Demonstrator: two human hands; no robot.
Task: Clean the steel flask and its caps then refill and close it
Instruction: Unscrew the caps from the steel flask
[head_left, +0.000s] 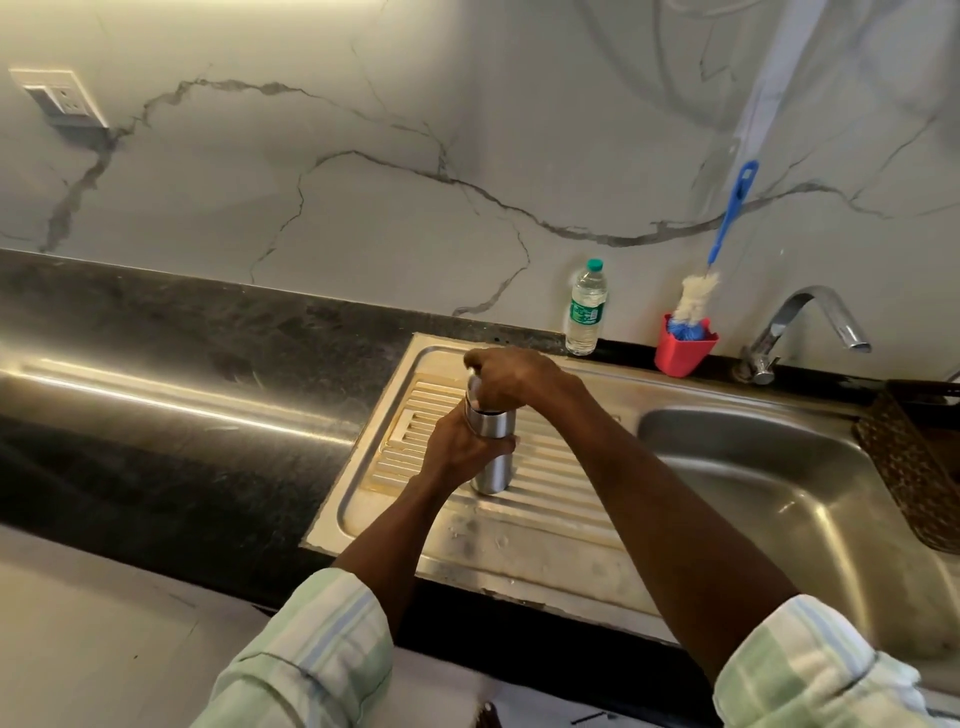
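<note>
While the white marble wall with grey veins (363, 130) fills the whole upper half of the frame, the dark stone countertop (156, 364) runs across the middle from the left edge. Into this countertop is set the stainless steel sink unit (519, 545), with its ribbed draining board in the centre of the frame and its round basin (753, 493) at the right. A dark woven basket (914, 467) sits at the right edge, beside the basin.

Two arms in rolled-up sleeves with pale green stripes (322, 654) come up from the bottom of the frame. On the draining board, in the centre, stands upright the cylindrical steel flask (492, 467). The left hand (457, 449) is wrapped around the body of the flask, with the fingertips showing on its right side. The right hand (511, 379) is curled over the top of the flask and grips the cap there; the cap itself is mostly hidden under the fingers.

At the back, right of centre, the curved chrome tap (800, 332) stands behind the basin. To the left of it is a red plastic holder (683, 353) with a blue-handled bottle brush with white bristles (727, 218) leaning against the wall. Further left stands a clear plastic water bottle with green cap and label (586, 309). In the upper left of the frame there is a white wall socket (62, 98).
</note>
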